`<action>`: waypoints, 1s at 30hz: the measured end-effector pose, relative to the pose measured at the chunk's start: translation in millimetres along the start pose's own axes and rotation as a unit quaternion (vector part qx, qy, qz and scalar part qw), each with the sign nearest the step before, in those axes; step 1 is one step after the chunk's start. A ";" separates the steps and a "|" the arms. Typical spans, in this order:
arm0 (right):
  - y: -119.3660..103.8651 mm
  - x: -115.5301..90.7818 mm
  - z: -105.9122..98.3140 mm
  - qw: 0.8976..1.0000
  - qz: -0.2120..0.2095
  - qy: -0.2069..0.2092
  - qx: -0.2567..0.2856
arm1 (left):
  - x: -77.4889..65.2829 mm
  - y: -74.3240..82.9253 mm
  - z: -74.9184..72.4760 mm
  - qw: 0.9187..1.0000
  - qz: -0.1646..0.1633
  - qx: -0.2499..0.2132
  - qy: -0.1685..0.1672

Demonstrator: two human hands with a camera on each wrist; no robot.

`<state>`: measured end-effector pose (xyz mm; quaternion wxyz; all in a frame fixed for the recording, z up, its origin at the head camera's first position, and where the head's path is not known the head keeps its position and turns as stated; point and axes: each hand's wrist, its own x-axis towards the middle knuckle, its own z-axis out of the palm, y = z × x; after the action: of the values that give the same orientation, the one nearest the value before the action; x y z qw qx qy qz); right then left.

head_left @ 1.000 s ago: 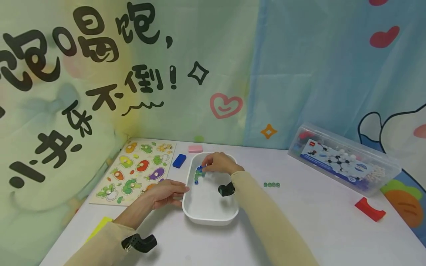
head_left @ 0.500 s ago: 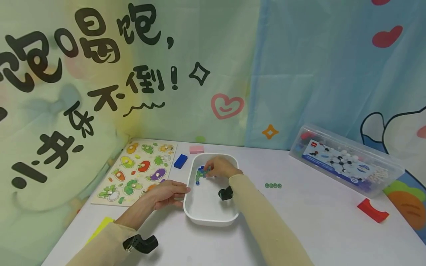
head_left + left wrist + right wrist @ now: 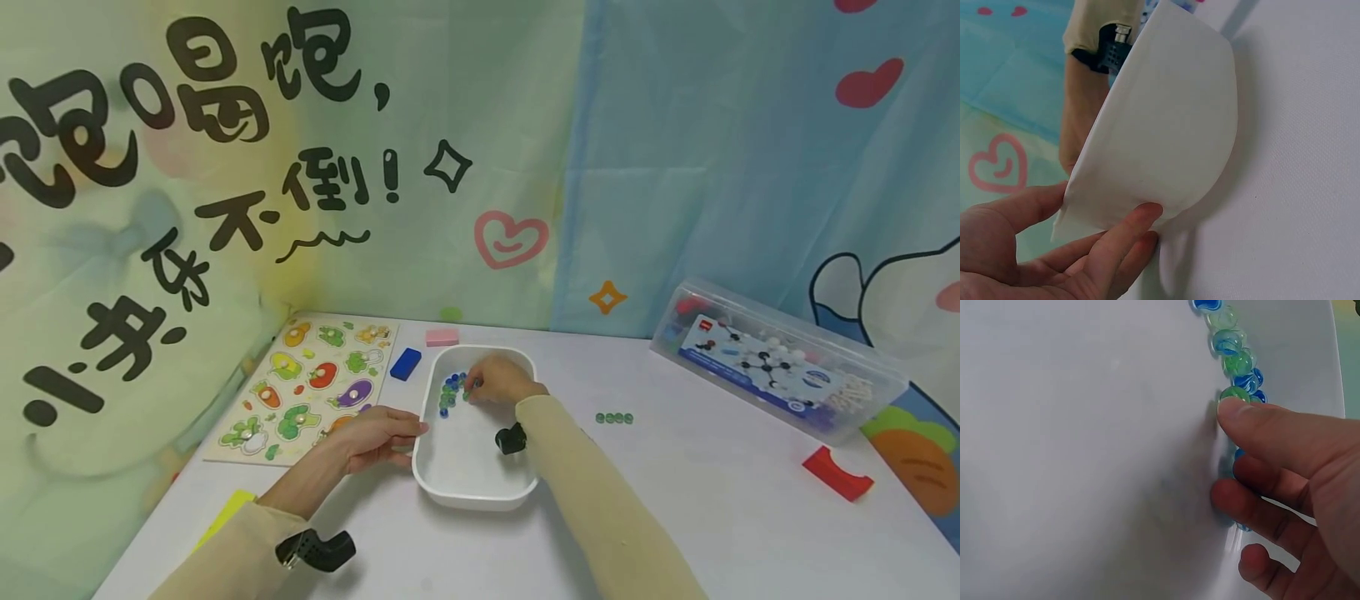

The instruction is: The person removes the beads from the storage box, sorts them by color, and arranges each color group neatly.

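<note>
Green marble [image 3: 1236, 392] in the fingers of the right hand [image 3: 501, 379]

Head view: the left hand [image 3: 378, 435] is at the left side of the white tray [image 3: 465, 471]; the right hand is inside, beside blue and green marbles [image 3: 447, 400].
Left wrist view: fingers grip the tray's rim and outer wall.
Right wrist view: fingers pinch the green marble at the cluster's edge.

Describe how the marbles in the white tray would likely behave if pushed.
The marbles look round, so they would probably roll. Their glossy surfaces suggest a slippery pinch. The white tray has raised walls, likely to stop them.
</note>
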<state>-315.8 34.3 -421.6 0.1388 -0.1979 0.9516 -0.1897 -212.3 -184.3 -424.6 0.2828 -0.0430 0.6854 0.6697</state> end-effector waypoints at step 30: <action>89.1 -73.2 -103.8 0.993 -0.061 0.050 0.088 | -0.1 1.3 3.3 0.999 -0.007 0.026 0.032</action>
<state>-315.2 173.3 -352.5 0.0961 -0.2325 0.9233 -0.2901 -211.7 -181.1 -423.2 0.2666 -0.0623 0.7106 0.6481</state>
